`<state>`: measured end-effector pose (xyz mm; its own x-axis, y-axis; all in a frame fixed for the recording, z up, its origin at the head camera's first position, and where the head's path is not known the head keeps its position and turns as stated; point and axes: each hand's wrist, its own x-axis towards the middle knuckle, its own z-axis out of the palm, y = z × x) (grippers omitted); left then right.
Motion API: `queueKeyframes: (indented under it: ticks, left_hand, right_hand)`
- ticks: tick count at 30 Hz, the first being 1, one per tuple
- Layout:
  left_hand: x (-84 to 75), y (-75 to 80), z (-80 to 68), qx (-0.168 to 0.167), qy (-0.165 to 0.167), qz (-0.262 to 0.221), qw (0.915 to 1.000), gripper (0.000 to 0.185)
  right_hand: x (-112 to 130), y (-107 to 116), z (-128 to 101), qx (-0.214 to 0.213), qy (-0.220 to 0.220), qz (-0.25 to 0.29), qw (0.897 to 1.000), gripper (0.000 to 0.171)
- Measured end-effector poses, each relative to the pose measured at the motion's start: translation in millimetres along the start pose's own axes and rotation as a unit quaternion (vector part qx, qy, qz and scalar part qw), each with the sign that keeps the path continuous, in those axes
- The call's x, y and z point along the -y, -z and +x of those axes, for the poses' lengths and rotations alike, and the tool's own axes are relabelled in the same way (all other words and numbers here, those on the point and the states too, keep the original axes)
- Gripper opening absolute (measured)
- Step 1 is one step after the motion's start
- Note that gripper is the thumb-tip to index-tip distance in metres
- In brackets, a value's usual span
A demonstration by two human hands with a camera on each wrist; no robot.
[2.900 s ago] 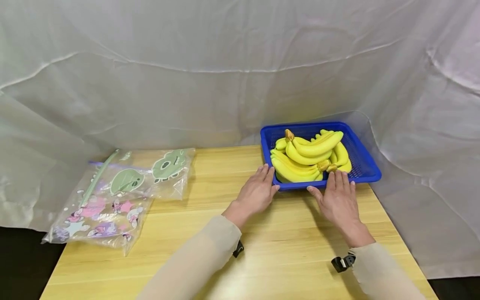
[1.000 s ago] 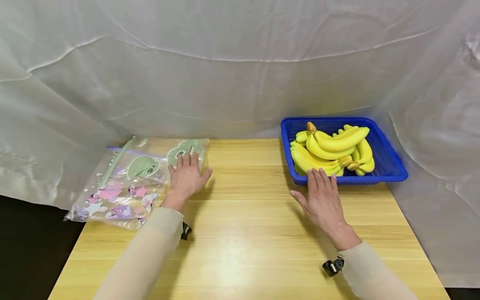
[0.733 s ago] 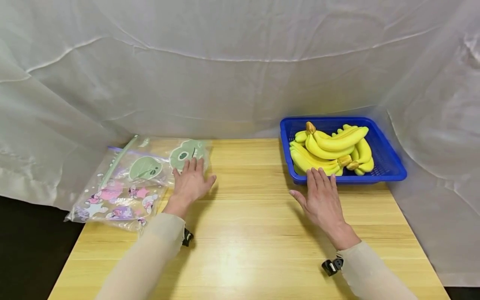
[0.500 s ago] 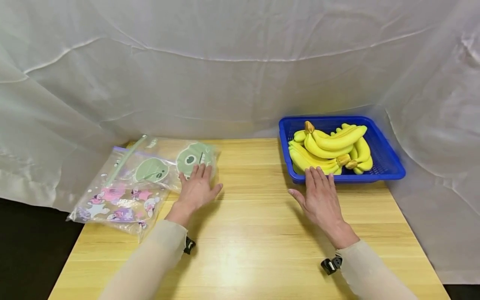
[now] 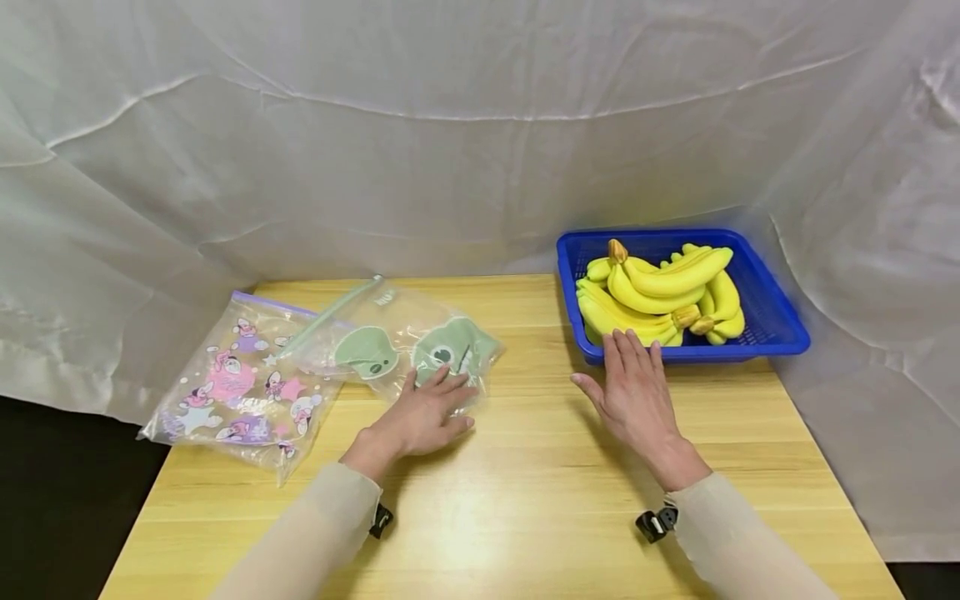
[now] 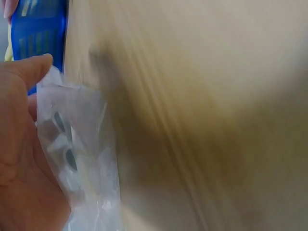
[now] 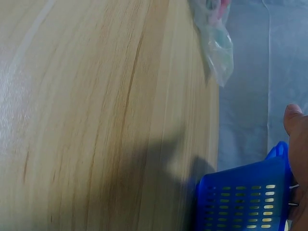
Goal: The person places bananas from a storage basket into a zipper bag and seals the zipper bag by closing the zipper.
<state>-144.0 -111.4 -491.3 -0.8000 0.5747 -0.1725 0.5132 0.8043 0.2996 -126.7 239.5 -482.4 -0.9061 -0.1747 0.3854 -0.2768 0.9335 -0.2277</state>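
A clear zip bag (image 5: 365,353) with green cartoon prints lies near the table's middle. My left hand (image 5: 420,421) rests its outstretched fingers on the bag's near right part; in the left wrist view the bag's crinkled edge shows beside the palm. Left of it, partly under it, is a second zip bag (image 5: 243,383) with pink and purple prints. At the right stands a blue plastic basket (image 5: 772,329) holding several bunches of yellow bananas (image 5: 660,292). My right hand (image 5: 637,408) has its straight fingers at the basket's front rim, thumb spread to the side.
The wooden table (image 5: 510,517) has bare surface between and in front of the hands. A grey cloth (image 5: 480,183) hangs along the back and both sides. The basket sits close to the back right corner.
My left hand has gone from the basket to the green-printed bag, then slid it rightward, uncovering more of the pink-printed bag. My right hand has stayed at the basket's rim.
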Motion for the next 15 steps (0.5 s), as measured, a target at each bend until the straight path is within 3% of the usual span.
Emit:
queueKeyframes:
  ticks: [9,15]
  left_hand:
    - [-21.1,-3.2,-8.5,0.031,-0.074,-0.070,0.9943,0.046]
    - [-29.8,-0.7,-12.0,0.047,-0.107,-0.087,0.9893,0.042]
  right_hand:
    - [9,1,3,0.008,0.000,0.009,1.000,0.077]
    - [24,1,12,-0.016,0.019,0.023,0.999,0.077]
